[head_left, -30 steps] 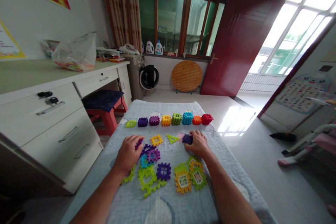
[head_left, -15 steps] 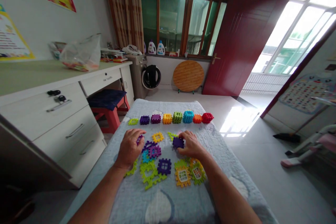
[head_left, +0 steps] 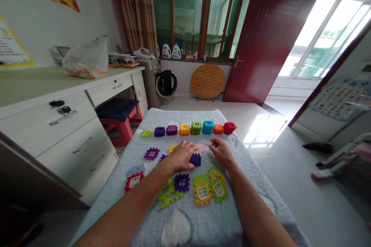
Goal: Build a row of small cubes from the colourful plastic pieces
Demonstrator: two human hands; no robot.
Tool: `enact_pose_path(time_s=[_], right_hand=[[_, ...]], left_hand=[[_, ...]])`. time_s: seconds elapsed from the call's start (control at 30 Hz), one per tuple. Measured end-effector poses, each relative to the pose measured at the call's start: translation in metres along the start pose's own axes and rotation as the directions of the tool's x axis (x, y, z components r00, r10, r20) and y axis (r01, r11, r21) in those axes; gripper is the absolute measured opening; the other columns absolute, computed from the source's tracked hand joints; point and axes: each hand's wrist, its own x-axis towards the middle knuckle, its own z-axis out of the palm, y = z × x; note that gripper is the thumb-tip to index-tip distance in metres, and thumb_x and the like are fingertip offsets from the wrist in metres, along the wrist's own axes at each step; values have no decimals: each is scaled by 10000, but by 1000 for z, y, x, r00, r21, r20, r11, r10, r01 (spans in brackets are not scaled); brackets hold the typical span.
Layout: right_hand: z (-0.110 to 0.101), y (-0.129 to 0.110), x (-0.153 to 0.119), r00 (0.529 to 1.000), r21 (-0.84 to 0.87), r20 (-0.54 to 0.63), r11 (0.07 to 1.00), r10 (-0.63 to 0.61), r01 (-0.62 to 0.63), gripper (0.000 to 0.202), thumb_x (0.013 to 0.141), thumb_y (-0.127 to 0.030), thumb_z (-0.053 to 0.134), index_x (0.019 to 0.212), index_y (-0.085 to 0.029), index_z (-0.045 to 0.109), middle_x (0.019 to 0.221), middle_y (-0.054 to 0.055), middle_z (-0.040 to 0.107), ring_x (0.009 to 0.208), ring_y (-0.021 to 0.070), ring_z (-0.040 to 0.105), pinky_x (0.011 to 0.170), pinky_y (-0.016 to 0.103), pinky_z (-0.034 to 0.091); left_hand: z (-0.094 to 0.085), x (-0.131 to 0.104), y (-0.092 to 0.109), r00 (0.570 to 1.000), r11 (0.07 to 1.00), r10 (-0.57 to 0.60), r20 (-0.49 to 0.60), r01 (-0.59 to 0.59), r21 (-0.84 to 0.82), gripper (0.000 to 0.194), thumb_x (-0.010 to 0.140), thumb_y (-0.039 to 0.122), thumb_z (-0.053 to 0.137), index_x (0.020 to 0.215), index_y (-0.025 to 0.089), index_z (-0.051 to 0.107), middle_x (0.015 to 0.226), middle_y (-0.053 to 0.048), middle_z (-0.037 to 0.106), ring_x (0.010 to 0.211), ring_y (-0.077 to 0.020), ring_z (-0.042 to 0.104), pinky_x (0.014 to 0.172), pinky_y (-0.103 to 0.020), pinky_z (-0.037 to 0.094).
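My left hand (head_left: 182, 156) reaches over the middle of the cloth, its thumb and fingers around the left edge of a dark purple interlocking tile (head_left: 196, 159). To the right of that tile, my right hand (head_left: 222, 152) is apart from it, fingers spread and holding nothing. Beneath my left hand and forearm, yellow and purple tiles are partly hidden. A magenta tile (head_left: 151, 154) and a red tile (head_left: 134, 181) lie to the left. Closer to me are another dark purple tile (head_left: 182, 182), green tiles (head_left: 171, 197), a yellow tile (head_left: 202, 193) and a green-yellow tile (head_left: 218, 189).
Behind the hands stands a row of coloured blocks, from a flat green piece (head_left: 147, 133) to a red block (head_left: 229, 127). A desk (head_left: 69, 88) and a red stool (head_left: 123, 133) are on the left. A broom (head_left: 317, 149) lies on the floor at right.
My left hand has moved right from the magenta tile, which now lies uncovered, to the dark purple tile. My right hand has let go of that tile and drawn away right. The red tile has come into view.
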Motion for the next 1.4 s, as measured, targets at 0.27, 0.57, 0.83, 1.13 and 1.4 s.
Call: enact_pose_path(time_s=[0.27, 0.57, 0.83, 1.13, 1.4], right_hand=[[6, 6, -1, 998, -28, 12, 998, 61, -61, 231, 701, -247, 491, 877, -170, 618, 772, 24, 614, 670, 135, 532, 692, 273, 436], [5, 7, 0, 997, -15, 16, 997, 79, -79, 261, 687, -255, 480, 884, -163, 623, 762, 21, 611, 630, 127, 518, 661, 267, 433], [4, 5, 0, 996, -4, 8, 996, 94, -94, 262, 681, -261, 478, 865, -155, 632, 745, 25, 621, 623, 129, 522, 657, 266, 433], [7, 10, 2, 995, -14, 3, 995, 96, -96, 269, 683, -271, 473, 867, -166, 638, 736, 23, 626, 646, 141, 536, 670, 270, 437], [3, 4, -1, 994, -5, -30, 994, 107, -107, 300, 692, -298, 443, 859, -151, 644, 727, 43, 633, 637, 159, 548, 647, 287, 430]], left_hand=[[2, 27, 1, 987, 995, -25, 162, 9, 100, 519, 545, 443, 720, 1002, 212, 635, 1083, -87, 547, 1056, -289, 462, 894, -374, 417], [3, 37, 9, 978, 988, -51, 204, 19, 155, 514, 544, 446, 673, 993, 196, 659, 1052, -115, 592, 1040, -321, 487, 878, -416, 431], [-1, 39, 9, 971, 980, -80, 225, 36, 194, 566, 489, 503, 707, 965, 199, 665, 1080, -125, 589, 1077, -331, 473, 883, -424, 419], [-5, 40, 13, 960, 973, -99, 260, 40, 225, 471, 483, 449, 703, 887, 209, 679, 1023, -112, 626, 1049, -316, 501, 867, -400, 429], [-7, 23, 15, 996, 978, -5, 88, -13, 209, 502, 510, 483, 669, 899, 166, 659, 1024, -142, 609, 1043, -330, 494, 920, -445, 377]])
